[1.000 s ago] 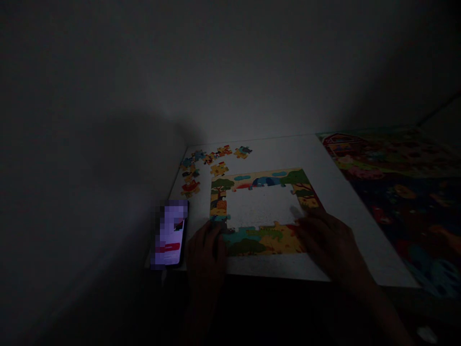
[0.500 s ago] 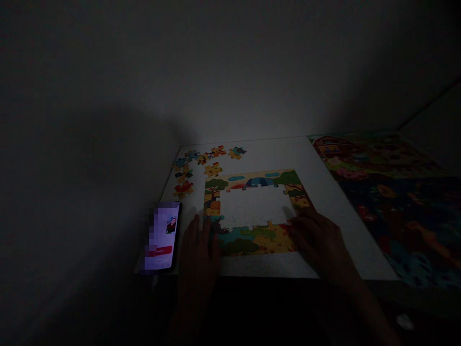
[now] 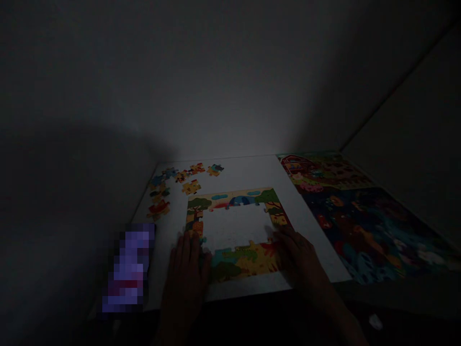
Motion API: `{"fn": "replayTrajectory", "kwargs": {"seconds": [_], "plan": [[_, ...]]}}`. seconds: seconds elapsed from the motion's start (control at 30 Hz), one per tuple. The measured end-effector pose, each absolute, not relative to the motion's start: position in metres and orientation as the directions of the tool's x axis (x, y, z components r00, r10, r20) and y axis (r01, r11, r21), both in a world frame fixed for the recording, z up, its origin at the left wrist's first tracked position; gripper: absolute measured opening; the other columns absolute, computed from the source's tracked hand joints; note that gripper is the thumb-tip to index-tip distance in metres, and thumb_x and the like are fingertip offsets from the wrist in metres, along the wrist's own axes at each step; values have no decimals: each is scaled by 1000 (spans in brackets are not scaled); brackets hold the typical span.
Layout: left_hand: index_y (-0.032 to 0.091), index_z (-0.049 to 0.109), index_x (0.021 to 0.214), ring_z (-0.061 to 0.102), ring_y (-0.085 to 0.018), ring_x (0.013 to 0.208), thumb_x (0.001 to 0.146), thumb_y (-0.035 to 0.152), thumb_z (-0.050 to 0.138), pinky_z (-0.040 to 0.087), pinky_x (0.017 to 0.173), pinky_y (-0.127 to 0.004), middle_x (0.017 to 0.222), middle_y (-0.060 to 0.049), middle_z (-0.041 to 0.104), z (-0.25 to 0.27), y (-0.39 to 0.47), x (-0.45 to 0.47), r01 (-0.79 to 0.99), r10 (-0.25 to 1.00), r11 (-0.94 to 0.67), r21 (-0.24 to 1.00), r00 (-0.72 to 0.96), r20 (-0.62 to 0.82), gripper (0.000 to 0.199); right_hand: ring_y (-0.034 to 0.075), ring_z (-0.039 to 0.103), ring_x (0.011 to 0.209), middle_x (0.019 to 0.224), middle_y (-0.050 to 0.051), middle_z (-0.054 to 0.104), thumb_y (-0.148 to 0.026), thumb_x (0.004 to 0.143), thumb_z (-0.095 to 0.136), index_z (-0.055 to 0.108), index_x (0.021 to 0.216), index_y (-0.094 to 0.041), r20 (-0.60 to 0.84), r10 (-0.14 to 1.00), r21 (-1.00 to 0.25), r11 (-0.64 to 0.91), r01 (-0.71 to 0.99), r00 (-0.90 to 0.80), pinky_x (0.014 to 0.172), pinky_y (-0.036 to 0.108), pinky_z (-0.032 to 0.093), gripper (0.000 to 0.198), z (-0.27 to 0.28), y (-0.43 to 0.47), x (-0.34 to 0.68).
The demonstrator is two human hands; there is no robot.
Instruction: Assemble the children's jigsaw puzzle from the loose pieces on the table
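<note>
A jigsaw puzzle frame lies on the white table, its border joined in a ring around a bare white middle. Trees, a blue tent and a green crocodile are printed on it. My left hand rests flat with fingers stretched over the lower left border. Over the lower right corner lies my right hand, fingers extended and touching the border, with nothing visible held. Both hands cover parts of the puzzle's edge. The dim light hides fine detail under the fingertips.
Several loose puzzle pieces lie at the table's back left. A lit phone, its screen blurred, sits at the left edge. Two finished-looking colourful pictures cover the right side. A wall rises behind the table.
The view has shifted, so the table appears lower and further left. My right hand's fingers have gone from bent at the lower right border to lying flatter on it. My left hand stays at the left border.
</note>
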State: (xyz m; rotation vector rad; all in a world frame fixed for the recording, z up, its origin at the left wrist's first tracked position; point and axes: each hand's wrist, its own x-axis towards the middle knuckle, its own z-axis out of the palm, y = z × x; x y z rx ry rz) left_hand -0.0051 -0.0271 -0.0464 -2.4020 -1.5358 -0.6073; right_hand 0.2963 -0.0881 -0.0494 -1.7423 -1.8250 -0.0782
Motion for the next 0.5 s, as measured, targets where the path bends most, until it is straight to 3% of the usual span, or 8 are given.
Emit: {"fn": "replayTrajectory", "kwargs": {"seconds": [0.17, 0.33, 0.5], "plan": [[6, 23, 153, 29, -34, 146, 102, 30, 34, 38, 112, -56, 151, -26, 41, -44, -33, 8, 911, 808, -412, 19, 356, 469, 57, 27, 59, 120, 128, 12, 64, -28, 100, 41, 61, 121, -24, 502, 864, -354, 156, 922, 46, 101, 53, 47, 29, -60, -86, 307], [5, 37, 146, 38, -35, 142, 101, 34, 38, 40, 111, -56, 146, -26, 46, -38, -30, 15, 912, 828, -408, 53, 344, 444, 53, 28, 59, 122, 130, 14, 63, -31, 98, 44, 62, 121, -21, 464, 886, -399, 186, 898, 23, 102, 51, 48, 31, -64, -86, 318], [10, 41, 144, 39, -35, 141, 100, 37, 43, 40, 112, -56, 149, -22, 45, -37, -33, 13, 905, 856, -409, 117, 335, 394, 52, 31, 58, 124, 131, 14, 62, -35, 99, 41, 62, 124, -23, 436, 900, -360, 162, 919, 12, 104, 59, 45, 34, -69, -94, 325]]}}
